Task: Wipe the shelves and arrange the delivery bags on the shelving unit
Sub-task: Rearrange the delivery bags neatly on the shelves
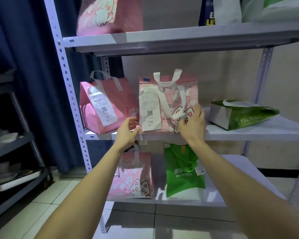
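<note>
A pink cat-print delivery bag (169, 94) with receipt 046 stands upright on the middle shelf (248, 133). My left hand (128, 131) curls at its lower left corner, thumb and fingers by the receipt's edge. My right hand (192, 123) presses relaxed fingers against the bag's lower right front. To its left stands a plain pink bag (109, 107) with receipt 366. A green bag (240, 114) lies on its side at the shelf's right.
The upper shelf (162, 40) holds a pink cat bag (107, 14) and white and green bags. On the lower shelf stand a pink cat bag (135, 178) and a green pizza bag (185, 173). A dark rack (16, 149) with trays stands left.
</note>
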Available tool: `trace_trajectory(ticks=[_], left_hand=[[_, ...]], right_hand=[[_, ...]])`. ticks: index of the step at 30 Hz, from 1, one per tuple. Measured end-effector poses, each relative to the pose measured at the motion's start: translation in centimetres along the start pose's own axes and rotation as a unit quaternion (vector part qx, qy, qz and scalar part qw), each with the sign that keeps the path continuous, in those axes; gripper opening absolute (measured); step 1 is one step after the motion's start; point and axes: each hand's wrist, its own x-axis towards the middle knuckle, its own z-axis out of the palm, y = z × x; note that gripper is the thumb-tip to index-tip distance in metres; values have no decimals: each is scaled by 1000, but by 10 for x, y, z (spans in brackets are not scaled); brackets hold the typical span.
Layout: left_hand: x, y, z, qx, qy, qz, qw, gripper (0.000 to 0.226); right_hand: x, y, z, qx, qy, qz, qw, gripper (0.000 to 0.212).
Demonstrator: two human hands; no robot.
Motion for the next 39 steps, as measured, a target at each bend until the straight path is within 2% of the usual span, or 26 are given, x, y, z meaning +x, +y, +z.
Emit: trace_trajectory(ticks=[3,5,7,9,11,13,15,16,20,24,28,34,39], left_hand=[[-1,-8,-21,11,47,-5,999,34],[-1,-11,-39,8,123,-23,992,24],[-1,-14,-57,9,208,-36,977,14],[1,-19,-73,9,280,-46,959,14],[6,-26,-86,32,317,-58,946,30],[16,-33,-95,59,307,-86,946,53],[30,-38,-101,85,262,-117,954,73],[37,-42,-102,93,242,-123,958,74],[53,-36,-94,116,242,-99,958,30],[57,-19,-74,163,257,-107,946,12],[62,-13,-60,199,277,-87,936,17],[63,-6,-56,179,302,-118,929,2],[38,1,-73,182,319,-105,924,9]], right_hand=[[-4,-25,11,-26,45,-62,997,76],[-11,-48,17,-27,62,-106,992,68],[-19,-68,24,10,62,-190,980,52],[-27,-83,37,49,9,-271,961,38],[-34,-91,53,41,-88,-305,947,37],[-40,-89,72,4,-161,-308,938,42],[-45,-81,88,-46,-194,-313,929,47],[-46,-75,93,-66,-199,-317,925,48],[-38,-54,97,-84,-197,-299,930,48],[-25,-38,92,-101,-214,-269,933,48],[-21,-34,87,-117,-225,-271,929,48],[-19,-34,86,-101,-244,-273,925,49],[-14,-43,84,-61,-265,-253,928,54]])
